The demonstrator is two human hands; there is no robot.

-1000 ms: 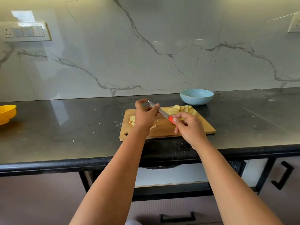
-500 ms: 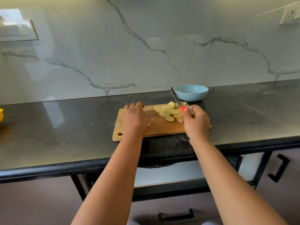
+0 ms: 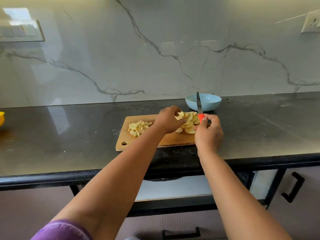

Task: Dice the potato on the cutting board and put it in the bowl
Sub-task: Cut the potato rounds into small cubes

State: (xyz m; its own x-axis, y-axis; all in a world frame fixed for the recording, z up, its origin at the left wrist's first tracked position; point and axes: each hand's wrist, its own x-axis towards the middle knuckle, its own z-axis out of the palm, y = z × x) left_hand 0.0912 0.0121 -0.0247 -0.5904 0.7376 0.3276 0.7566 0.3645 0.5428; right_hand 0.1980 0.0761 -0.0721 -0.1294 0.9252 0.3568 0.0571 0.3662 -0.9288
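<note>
Potato slices lie fanned in overlapping pale-yellow rounds on the right half of the wooden cutting board, and a heap of diced potato sits on its left half. Nearest the camera, both bare forearms reach forward over the dark bench edge, a purple sleeve showing at the left elbow. The left hand crosses toward the middle of the board, knuckles up, its grip narrow: thumb and fingertips pinch one thin slice lifted just above the fanned rounds. The right hand is over the board's right end, fingers curled round the red handle of a knife; the slim dark blade stands nearly upright, tip pointing away toward the wall. The board is flat and rectangular with rounded corners and a hanging hole at its near left corner. Beyond it, just past the slices, a round light-blue bowl rests on the speckled black stone, smooth and matte. Behind rises a glossy grey-veined marble wall.
</note>
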